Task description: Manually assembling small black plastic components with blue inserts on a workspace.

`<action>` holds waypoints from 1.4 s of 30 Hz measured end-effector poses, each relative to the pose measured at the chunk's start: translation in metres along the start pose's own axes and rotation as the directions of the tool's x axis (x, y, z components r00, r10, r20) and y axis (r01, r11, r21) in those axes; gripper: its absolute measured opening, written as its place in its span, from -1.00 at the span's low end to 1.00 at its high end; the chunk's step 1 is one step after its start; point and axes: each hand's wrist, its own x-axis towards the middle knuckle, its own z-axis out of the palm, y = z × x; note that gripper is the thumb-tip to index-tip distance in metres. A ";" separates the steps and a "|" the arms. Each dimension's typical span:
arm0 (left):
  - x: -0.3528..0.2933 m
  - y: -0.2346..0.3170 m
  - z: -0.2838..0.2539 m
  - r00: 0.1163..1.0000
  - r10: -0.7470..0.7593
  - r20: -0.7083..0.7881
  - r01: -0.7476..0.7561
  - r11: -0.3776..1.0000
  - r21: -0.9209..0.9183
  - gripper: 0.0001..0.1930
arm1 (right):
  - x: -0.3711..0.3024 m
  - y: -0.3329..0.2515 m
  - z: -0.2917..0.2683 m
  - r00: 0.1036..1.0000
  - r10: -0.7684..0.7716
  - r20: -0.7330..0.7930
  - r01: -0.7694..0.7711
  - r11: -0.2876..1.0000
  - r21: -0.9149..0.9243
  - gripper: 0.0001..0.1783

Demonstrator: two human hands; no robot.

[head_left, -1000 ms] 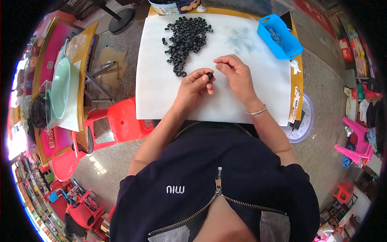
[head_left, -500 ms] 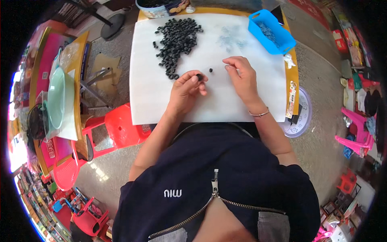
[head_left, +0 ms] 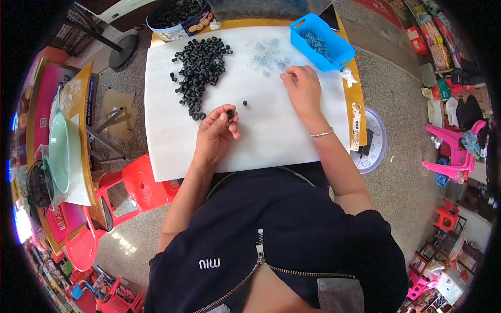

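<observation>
My left hand is closed over the near part of the white mat. Between its thumb and fingertips is a small black ring-shaped part. A single black part lies on the mat just beyond that hand. To the left spreads a pile of black parts, some showing round holes. My right hand is at the near right edge of scattered tiny clear pieces, thumb and forefinger pinched together. Whatever may be between those fingertips is too small to make out.
A blue plastic basket holding more clear pieces stands at the mat's far right corner. At the far left is a round tub full of black parts. A red plastic chair stands left of the table.
The view has shifted, so the table appears further left and lower. Relative to the mat, my right hand has moved away from me toward the clear pieces. My left hand still holds the black part.
</observation>
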 end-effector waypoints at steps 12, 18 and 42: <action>-0.004 0.009 0.011 0.995 -0.067 -0.069 0.069 0.997 0.035 -0.73 | -0.016 -0.055 -0.026 0.902 0.205 0.379 -0.395 0.747 0.535 -0.93; -0.002 0.006 0.004 0.996 -0.070 -0.048 0.072 0.996 0.042 -0.73 | -0.028 -0.101 -0.026 0.896 -0.034 0.442 -0.243 0.797 0.554 -0.90; -0.002 0.010 0.000 0.991 -0.136 0.002 0.136 0.991 -0.015 -0.73 | -0.013 -0.085 -0.020 0.750 0.119 0.651 -0.593 0.557 0.581 -0.88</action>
